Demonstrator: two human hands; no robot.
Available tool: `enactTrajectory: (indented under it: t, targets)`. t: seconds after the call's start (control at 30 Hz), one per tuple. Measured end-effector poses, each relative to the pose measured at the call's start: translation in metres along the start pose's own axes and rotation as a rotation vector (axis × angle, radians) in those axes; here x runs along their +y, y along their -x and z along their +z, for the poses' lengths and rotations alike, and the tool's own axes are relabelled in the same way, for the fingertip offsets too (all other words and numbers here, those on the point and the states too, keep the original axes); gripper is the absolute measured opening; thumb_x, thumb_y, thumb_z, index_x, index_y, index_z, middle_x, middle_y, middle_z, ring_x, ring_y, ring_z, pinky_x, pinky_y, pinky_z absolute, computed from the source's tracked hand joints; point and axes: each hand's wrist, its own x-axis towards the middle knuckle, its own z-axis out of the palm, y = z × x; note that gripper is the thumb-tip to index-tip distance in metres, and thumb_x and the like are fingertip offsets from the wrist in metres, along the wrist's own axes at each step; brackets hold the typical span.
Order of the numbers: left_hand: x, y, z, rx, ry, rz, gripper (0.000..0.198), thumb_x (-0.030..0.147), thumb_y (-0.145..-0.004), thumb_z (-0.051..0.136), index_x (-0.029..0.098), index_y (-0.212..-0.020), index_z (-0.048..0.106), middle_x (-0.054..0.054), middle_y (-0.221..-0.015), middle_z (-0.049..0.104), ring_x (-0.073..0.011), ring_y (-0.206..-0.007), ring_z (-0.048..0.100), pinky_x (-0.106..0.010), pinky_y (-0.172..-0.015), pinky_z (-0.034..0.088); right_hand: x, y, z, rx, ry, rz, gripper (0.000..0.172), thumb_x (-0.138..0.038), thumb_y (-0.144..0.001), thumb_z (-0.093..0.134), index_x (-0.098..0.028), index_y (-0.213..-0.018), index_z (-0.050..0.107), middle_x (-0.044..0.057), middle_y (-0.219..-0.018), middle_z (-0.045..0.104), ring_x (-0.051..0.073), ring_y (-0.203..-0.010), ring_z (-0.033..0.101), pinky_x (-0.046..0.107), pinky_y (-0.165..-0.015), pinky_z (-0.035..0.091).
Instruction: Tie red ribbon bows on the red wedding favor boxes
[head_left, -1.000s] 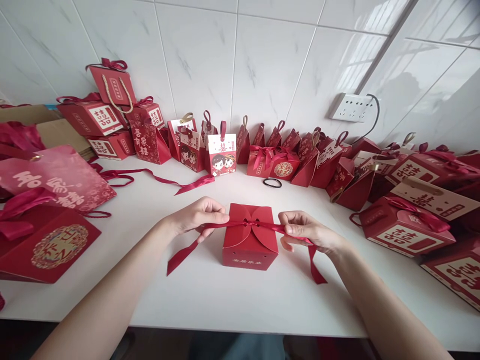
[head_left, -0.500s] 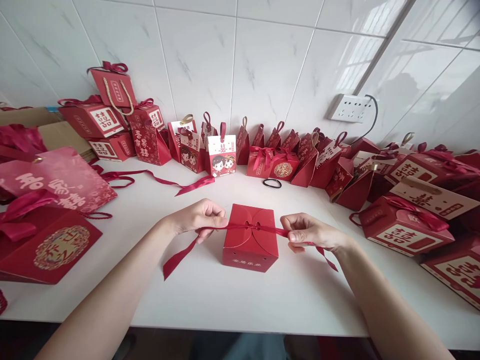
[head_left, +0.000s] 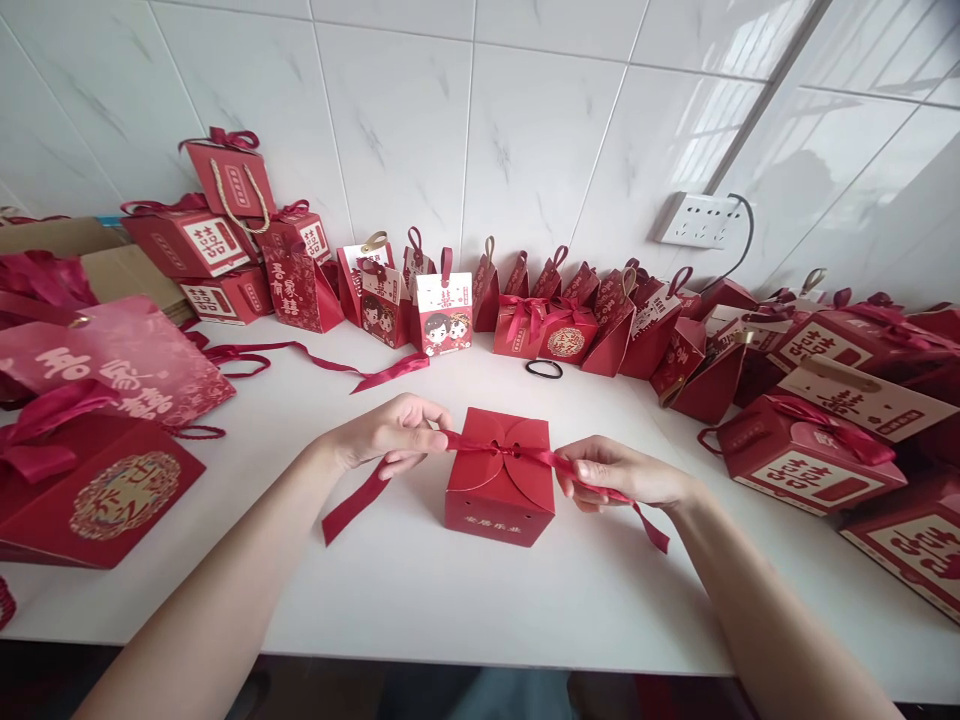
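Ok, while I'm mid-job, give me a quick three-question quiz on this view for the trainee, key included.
1. True or false: the left hand and the right hand grip the ribbon on opposite sides of the red box between them.

2. Multiple choice. Where is the black loop?
A. On top of the red box
B. On the white table, beyond the red box
C. In the right hand

3. Short answer: what white fixture is on the tiled wall, toward the right of the view?

Key: 1. True. 2. B. 3. A socket panel.
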Motion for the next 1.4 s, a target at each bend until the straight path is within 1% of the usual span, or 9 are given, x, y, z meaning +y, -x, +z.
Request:
enactTrajectory:
  t: [0.2,0.4,0.5,0.63,0.83,1.03,1.13,1.27,1.4]
  targets:
    - [0.004,0.000,0.007,0.009,-0.015,0.034,0.031,0.043,-0.076,0.063,0.015,-0.073,0.052,0.005,-0.037,0.050,-0.0072,-0.028,0.041,-0.018,-0.035,0.031,-0.002,-0.005,0.012,0.165,-0.079,-0.148,0.036,-0.047,-0.083,0.063,-0.014,-0.069,0.057,-0.001,-0.059,0.052,0.010,-0.053,0.048,0.025,-0.053,0.036]
    - [0.009,0.000,0.009,0.075,-0.047,0.040,0.035,0.030,-0.069,0.071,0.018,-0.093,0.049,0.012,-0.043,0.042,-0.0034,-0.033,0.030,-0.015,-0.034,0.021,-0.006,-0.005,0.020,0.370,-0.112,-0.437,0.026,-0.040,-0.080,0.068,-0.018,-0.066,0.065,0.002,-0.073,0.056,0.013,-0.064,0.050,0.029,-0.061,0.043]
    - [0.011,0.000,0.010,0.116,-0.102,0.035,0.026,0.025,-0.071,0.068,0.018,-0.090,0.052,0.010,-0.049,0.044,-0.0024,-0.035,0.029,-0.015,-0.035,0.021,-0.006,-0.005,0.022,0.401,-0.066,-0.508,0.019,-0.040,-0.077,0.070,-0.023,-0.067,0.072,0.006,-0.100,0.065,0.022,-0.089,0.060,0.039,-0.081,0.048]
    - [0.007,-0.002,0.012,0.182,-0.145,0.116,0.020,0.029,-0.077,0.063,0.014,-0.066,0.056,0.007,-0.044,0.044,-0.0037,-0.035,0.037,-0.017,-0.038,0.030,-0.006,-0.007,0.027,0.358,0.005,-0.515,0.014,-0.036,-0.084,0.064,-0.030,-0.085,0.076,0.004,-0.130,0.058,0.028,-0.116,0.055,0.048,-0.099,0.042]
    - [0.003,-0.005,0.013,0.116,-0.071,0.137,0.038,0.034,-0.082,0.052,0.010,-0.055,0.064,-0.003,-0.041,0.055,-0.0094,-0.034,0.049,-0.021,-0.039,0.038,-0.012,-0.017,0.048,0.456,0.054,-0.482,0.015,-0.036,-0.084,0.065,-0.031,-0.092,0.075,0.006,-0.120,0.065,0.025,-0.107,0.061,0.039,-0.081,0.054]
    - [0.004,-0.007,0.015,0.104,-0.035,0.031,0.042,0.034,-0.082,0.049,0.010,-0.049,0.061,-0.004,-0.035,0.052,-0.0114,-0.032,0.050,-0.023,-0.040,0.041,-0.016,-0.026,0.059,0.669,0.105,-0.506,0.013,-0.036,-0.081,0.067,-0.027,-0.084,0.077,0.006,-0.085,0.069,0.019,-0.078,0.063,0.031,-0.068,0.053]
    - [0.005,-0.007,0.014,0.113,-0.047,0.028,0.033,0.035,-0.080,0.055,0.011,-0.058,0.060,-0.002,-0.044,0.057,-0.0104,-0.035,0.051,-0.021,-0.040,0.040,-0.013,-0.026,0.059,0.729,0.097,-0.477,0.015,-0.037,-0.080,0.068,-0.025,-0.082,0.076,0.005,-0.083,0.068,0.018,-0.073,0.062,0.030,-0.065,0.051]
    - [0.007,-0.006,0.016,0.264,-0.047,0.111,0.018,0.030,-0.075,0.065,0.014,-0.075,0.057,0.001,-0.068,0.061,-0.0089,-0.046,0.058,-0.020,-0.044,0.043,-0.011,-0.024,0.058,0.745,0.089,-0.449,0.019,-0.040,-0.081,0.065,-0.024,-0.086,0.074,0.005,-0.087,0.067,0.018,-0.076,0.061,0.029,-0.065,0.049]
    - [0.007,-0.006,0.016,0.240,-0.028,0.136,0.019,0.031,-0.080,0.061,0.016,-0.084,0.050,0.004,-0.060,0.056,-0.0091,-0.042,0.054,-0.019,-0.040,0.038,-0.010,-0.025,0.059,0.731,0.089,-0.428,0.022,-0.041,-0.084,0.060,-0.022,-0.090,0.069,0.005,-0.091,0.066,0.019,-0.079,0.060,0.029,-0.065,0.047]
